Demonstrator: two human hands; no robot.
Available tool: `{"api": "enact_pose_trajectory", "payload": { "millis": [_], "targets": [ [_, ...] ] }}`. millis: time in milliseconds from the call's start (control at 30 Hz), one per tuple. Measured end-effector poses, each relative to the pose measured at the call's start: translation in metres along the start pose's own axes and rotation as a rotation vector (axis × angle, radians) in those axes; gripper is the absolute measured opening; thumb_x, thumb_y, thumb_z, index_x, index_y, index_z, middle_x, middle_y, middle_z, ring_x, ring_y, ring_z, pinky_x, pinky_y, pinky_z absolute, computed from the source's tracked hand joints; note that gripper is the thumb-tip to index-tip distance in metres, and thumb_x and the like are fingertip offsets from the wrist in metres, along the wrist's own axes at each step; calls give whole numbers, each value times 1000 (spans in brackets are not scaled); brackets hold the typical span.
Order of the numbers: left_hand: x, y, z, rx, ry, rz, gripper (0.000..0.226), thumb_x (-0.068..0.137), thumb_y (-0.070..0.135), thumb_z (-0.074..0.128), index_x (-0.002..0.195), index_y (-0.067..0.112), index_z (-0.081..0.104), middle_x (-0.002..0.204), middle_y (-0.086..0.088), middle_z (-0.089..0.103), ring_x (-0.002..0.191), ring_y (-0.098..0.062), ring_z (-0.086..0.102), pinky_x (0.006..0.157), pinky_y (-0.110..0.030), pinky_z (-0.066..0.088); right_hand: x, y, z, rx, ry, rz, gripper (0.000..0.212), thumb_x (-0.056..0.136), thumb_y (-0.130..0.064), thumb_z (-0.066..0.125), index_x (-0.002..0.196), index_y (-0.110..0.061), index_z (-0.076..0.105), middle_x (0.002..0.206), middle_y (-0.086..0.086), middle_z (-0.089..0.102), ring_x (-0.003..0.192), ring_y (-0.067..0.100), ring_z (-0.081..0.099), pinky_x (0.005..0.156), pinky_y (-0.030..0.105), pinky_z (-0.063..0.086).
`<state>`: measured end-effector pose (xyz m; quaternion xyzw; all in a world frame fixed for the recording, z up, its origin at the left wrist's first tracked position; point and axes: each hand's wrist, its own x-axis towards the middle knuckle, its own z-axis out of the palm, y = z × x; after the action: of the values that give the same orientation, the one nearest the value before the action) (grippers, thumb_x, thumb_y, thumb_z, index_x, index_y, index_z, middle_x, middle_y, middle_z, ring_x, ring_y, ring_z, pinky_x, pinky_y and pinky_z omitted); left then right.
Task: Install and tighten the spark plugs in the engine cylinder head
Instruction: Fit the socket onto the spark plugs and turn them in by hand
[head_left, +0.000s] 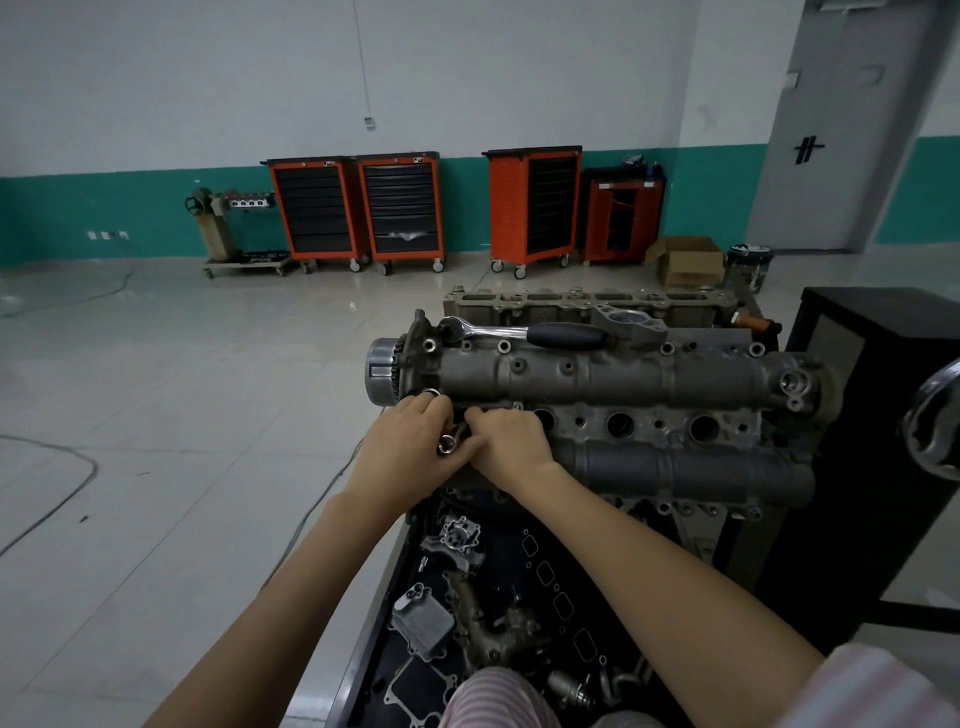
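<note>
Hands meet over the leftmost plug well of the cylinder head (613, 374), and the coming move turns on that well: it sits just at 12 o'clock from the fingertips, its mouth covered by them. The left hand (415, 441) has its grip closed round a chrome socket (447, 443), whose open end faces back toward 6 o'clock, so its long axis runs from the viewer up and away into the well. The right hand (511, 441) pinches something at the socket's far end; what it holds is hidden, and no spark plug can be made out. Both hands are equally near the well. Three more wells (621, 425) lie open toward 3 o'clock. The ratchet (519, 332) rests on the head at 12 o'clock, well apart from both hands. Whether a plug already sits in the socket cannot be told.
</note>
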<state>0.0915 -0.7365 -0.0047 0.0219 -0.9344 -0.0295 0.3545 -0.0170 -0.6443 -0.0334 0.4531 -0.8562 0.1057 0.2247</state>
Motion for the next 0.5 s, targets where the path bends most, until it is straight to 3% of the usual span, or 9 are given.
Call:
{"api": "enact_pose_trajectory", "payload": {
  "millis": [233,500],
  "targets": [
    [-3,-1,3,-6,-28,-79,38,87,37,61,63,15,42,60,-1,48,55,-18,43,51,-25,27,-3,-1,2,44,61,41,24,91,-23,42,93,-7,59,90,13,67,82,34,63,57,30,30],
    [-1,1,-2,-147,-125,3,29,84,14,62,74,13,34,73,0,42,65,-18,38,58,-26,26,-3,-1,1,15,55,78,27,86,-30,47,96,-6,54,89,14,67,81,33,63,55,30,28]
  ]
}}
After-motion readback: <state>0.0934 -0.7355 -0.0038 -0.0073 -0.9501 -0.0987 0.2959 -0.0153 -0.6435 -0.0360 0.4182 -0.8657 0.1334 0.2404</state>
